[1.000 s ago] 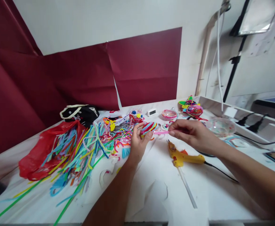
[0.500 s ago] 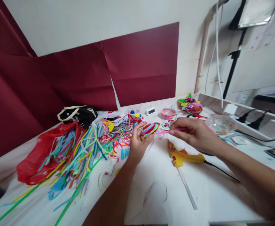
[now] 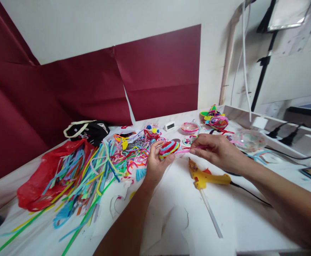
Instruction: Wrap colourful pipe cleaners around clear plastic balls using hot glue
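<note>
My left hand [image 3: 155, 161] is closed around a rounded piece [image 3: 169, 148] wound in red, blue and yellow pipe cleaners. A pink pipe cleaner [image 3: 182, 152] stretches from that piece to my right hand [image 3: 216, 151], whose thumb and fingers pinch its other end. Whether the pink strand is fixed to the wound piece I cannot tell. Just below my right hand lies a yellow hot glue gun [image 3: 207, 176], its nozzle toward the wound piece and a clear glue stick [image 3: 211, 213] sticking out of its back.
Loose pipe cleaners [image 3: 91, 177] spill from a red plastic bag [image 3: 35, 181] on the left. Behind stand a bird-like figure [image 3: 152, 131], a small digital clock [image 3: 169, 126], a clear bowl [image 3: 190, 128] and a colourful figure [image 3: 214, 119]. The gun's cord [image 3: 251, 194] runs right.
The wound piece has turned slightly in my left hand. My right hand keeps its pinch on the pink pipe cleaner, and the whole view has shifted a little.
</note>
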A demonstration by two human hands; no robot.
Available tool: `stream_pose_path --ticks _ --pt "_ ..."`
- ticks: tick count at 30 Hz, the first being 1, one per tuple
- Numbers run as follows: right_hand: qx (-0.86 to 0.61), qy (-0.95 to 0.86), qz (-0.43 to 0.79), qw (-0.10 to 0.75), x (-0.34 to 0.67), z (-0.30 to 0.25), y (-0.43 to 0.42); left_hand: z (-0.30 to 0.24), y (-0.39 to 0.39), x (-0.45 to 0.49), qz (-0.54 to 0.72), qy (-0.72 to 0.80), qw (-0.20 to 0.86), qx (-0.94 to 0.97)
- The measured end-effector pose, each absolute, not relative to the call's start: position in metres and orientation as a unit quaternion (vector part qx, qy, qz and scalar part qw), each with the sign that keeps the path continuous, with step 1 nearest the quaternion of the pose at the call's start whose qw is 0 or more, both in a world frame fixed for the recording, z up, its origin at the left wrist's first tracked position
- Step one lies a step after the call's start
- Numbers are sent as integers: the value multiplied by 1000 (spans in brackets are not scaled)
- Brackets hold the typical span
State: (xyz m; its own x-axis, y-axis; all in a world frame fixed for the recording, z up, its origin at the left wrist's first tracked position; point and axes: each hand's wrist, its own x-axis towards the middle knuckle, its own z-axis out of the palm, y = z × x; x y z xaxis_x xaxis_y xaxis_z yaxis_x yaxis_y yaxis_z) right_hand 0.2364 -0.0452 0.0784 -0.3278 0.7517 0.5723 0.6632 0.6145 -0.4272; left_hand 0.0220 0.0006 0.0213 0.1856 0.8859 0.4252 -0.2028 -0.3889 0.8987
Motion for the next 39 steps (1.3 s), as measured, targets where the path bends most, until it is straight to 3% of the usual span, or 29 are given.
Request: stream_pose_path --ticks 28,39 --pt "-444 -823 29 354 231 80 -31 26 -3 23 568 301 468 607" --pt "-466 -800 106 363 227 83 -26 25 -2 23 567 283 460 621"
